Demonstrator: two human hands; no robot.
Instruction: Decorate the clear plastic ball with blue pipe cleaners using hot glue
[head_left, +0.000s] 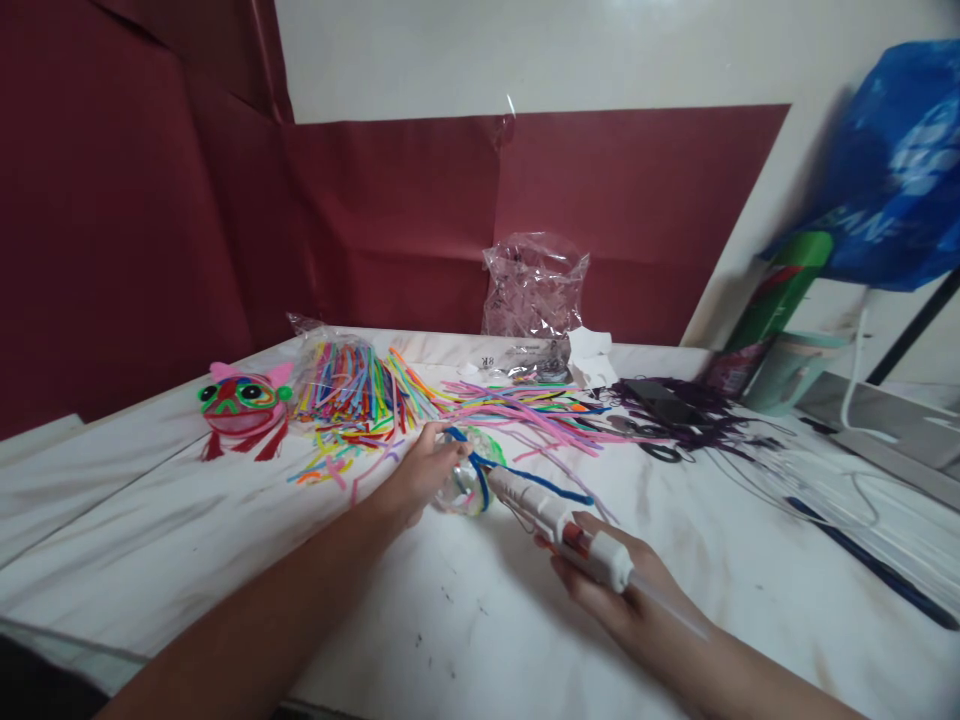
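Observation:
My left hand is closed at the left side of a clear, rounded plastic piece, its fingertips by a blue pipe cleaner. The pipe cleaner loops over the front of the plastic, and its loose end stretches out to the right. Green fuzzy trim shows on the far side of the plastic. In my right hand is a white hot glue gun, its nozzle tip at the blue pipe cleaner. A clear glue stick sticks out of the gun's back end.
A pink and red face-shaped craft piece with tassels stands at the left. Bagged pipe cleaners and loose pink ones lie behind my hands. Scissors, dark purple strands, a green mug and cables are at the right.

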